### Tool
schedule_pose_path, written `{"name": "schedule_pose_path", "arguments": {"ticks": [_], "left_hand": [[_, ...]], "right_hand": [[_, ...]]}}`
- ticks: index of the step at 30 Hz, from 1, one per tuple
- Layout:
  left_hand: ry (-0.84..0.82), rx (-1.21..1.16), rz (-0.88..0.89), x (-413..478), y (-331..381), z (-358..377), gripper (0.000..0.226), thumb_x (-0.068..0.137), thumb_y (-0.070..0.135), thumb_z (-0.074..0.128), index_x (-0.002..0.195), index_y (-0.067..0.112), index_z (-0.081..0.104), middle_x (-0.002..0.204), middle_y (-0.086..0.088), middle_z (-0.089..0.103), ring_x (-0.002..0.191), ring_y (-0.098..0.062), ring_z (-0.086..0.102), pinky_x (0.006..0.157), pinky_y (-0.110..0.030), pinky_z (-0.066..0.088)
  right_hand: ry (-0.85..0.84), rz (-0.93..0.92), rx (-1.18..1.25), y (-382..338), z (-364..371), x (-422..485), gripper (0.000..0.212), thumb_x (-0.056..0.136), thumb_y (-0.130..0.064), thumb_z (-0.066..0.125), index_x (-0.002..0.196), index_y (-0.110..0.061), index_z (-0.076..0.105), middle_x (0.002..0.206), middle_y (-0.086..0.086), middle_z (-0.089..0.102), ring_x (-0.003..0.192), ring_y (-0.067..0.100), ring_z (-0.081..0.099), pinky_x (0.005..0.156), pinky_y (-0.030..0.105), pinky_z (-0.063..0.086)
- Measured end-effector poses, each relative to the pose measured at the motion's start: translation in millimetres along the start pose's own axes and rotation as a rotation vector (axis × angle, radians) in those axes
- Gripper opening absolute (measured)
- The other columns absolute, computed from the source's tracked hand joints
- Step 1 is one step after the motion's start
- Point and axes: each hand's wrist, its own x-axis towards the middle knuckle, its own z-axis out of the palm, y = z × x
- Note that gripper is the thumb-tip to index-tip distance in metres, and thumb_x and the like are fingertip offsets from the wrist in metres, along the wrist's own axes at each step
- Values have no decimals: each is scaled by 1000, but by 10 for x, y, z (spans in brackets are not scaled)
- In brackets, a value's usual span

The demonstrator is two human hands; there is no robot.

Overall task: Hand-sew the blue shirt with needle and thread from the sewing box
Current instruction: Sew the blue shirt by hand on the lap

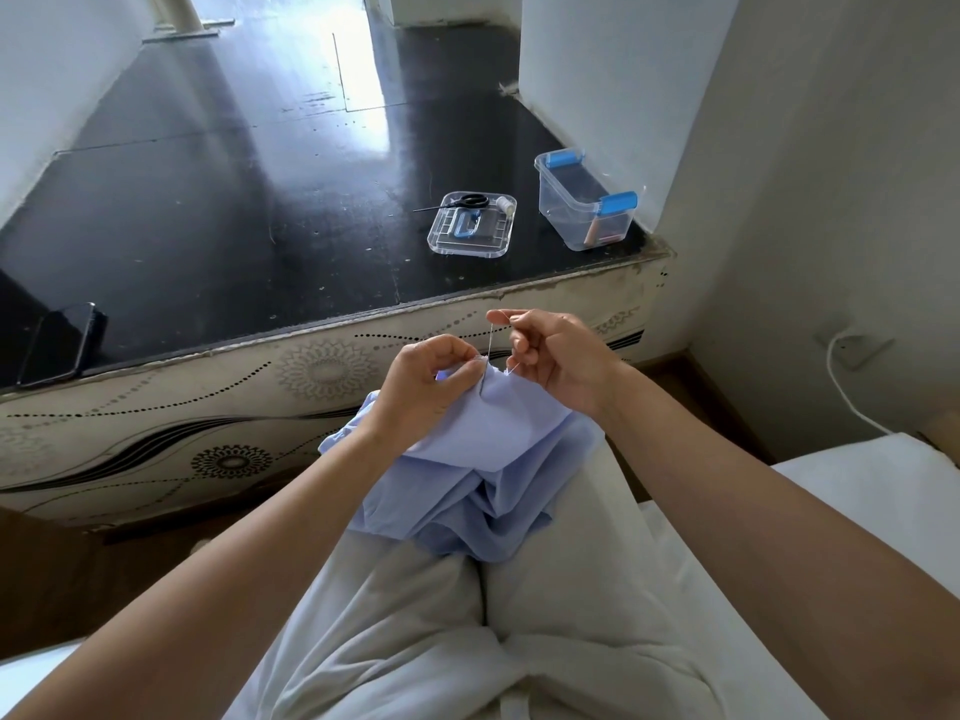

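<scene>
Blue shirt (488, 433) pinched by left hand (426, 379), right hand (550, 356) pinching needle (491, 340).

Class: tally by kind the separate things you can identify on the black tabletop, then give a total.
Clear box: 1
Clear lid: 1
Scissors: 1
Thread spool: 1
Phone: 1
Total: 5
What lies inside the box is too unclear to count.
</scene>
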Motion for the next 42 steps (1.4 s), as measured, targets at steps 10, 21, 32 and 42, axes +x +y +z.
{"name": "schedule_pose_path", "arguments": {"ticks": [10,21,32,42], "left_hand": [[152,-52,-95,17,16,46,12,92,15,65,80,16,69,68,9,62,58,2,51,62,-18,39],[74,66,-71,8,29,43,10,89,14,67,81,15,71,73,6,67,69,-9,60,69,-27,47],[105,-45,-77,21,58,42,10,92,14,63,83,14,69,68,7,62,63,-5,51,65,-22,40],[119,88,-114,40,54,42,13,90,15,63,80,14,70,67,5,62,64,-10,52,63,-25,41]], "right_hand": [[-44,-71,97,71,-84,-65,30,99,-4,37,107,-6,66,49,-1,47,48,7,40,61,21,42],[-88,-45,34,19,3,-35,32,97,-2,37,105,-5,68,48,-2,45,48,7,37,62,22,42],[53,103,211,67,-75,-14,32,95,-6,33,106,-6,64,43,-8,36,41,6,31,63,22,32],[-87,17,-9,3,47,-23,35,96,-3,33,106,-7,66,46,-5,39,46,7,32,61,24,28]]}}
